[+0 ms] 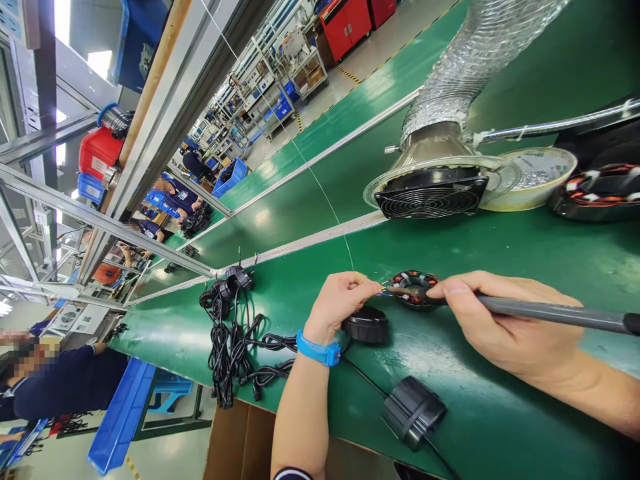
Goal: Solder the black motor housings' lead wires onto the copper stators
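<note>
Left hand (pixel 345 297): thin wire (pixel 330 203) was pinched.
Right hand (pixel 505 323): soldering iron (pixel 545 310) was gripped.
Wound ring (pixel 413 281): was partly covered by the iron.

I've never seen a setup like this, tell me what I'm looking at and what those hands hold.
These aren't robot parts but a person's bare hands, filmed from a head-worn camera. The right hand holds a dark grey, pen-shaped tool, its tip at a black ring with orange and white windings. The left hand is pinched beside it, at fine coloured wires, and a thin pale strand runs down to it; what it grips is too small to tell. On the glossy green worktop lie a round black part, a black cylinder on a cable and bundled black cables, with a black fan at the end of a silver foil duct.
</note>
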Demonstrator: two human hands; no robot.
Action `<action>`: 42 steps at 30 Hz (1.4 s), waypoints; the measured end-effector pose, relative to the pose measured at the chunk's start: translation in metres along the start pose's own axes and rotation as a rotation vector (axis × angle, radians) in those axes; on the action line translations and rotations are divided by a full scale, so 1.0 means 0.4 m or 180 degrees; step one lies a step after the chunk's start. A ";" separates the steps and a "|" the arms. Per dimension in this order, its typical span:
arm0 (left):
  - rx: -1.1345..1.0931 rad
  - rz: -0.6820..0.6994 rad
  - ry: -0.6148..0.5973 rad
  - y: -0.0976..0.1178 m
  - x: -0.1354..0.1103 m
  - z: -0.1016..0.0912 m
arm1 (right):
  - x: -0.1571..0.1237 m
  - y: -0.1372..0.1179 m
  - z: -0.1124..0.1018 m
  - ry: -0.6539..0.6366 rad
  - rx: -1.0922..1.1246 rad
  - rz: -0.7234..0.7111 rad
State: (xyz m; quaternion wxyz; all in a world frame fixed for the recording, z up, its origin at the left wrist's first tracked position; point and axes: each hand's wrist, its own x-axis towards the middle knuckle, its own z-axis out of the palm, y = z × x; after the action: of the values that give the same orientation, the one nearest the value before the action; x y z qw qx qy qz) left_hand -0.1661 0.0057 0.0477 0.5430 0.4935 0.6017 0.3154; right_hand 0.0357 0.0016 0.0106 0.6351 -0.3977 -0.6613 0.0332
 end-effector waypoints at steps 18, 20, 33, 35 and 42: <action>0.0197 -0.0109 0.0141 0.009 -0.006 0.008 | -0.014 0.006 0.001 0.0009 -0.0002 0.0000; 0.0199 -0.0134 0.0138 0.009 -0.005 0.007 | -0.013 0.005 0.001 0.0072 0.0002 -0.0040; 0.0156 -0.0168 0.0064 0.015 -0.007 0.005 | -0.014 0.008 -0.004 0.0025 -0.0025 0.0234; 0.0149 -0.0180 0.0061 0.016 -0.007 0.006 | -0.016 0.010 -0.005 0.0010 -0.0025 0.0299; 0.0092 -0.0095 -0.0031 0.006 -0.002 0.003 | -0.004 0.001 -0.003 0.0145 0.0063 0.0219</action>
State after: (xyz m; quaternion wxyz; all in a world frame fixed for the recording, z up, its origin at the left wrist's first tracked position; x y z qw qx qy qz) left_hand -0.1643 0.0056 0.0498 0.5434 0.4937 0.6109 0.2962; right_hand 0.0368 0.0004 0.0091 0.6524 -0.4145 -0.6323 0.0524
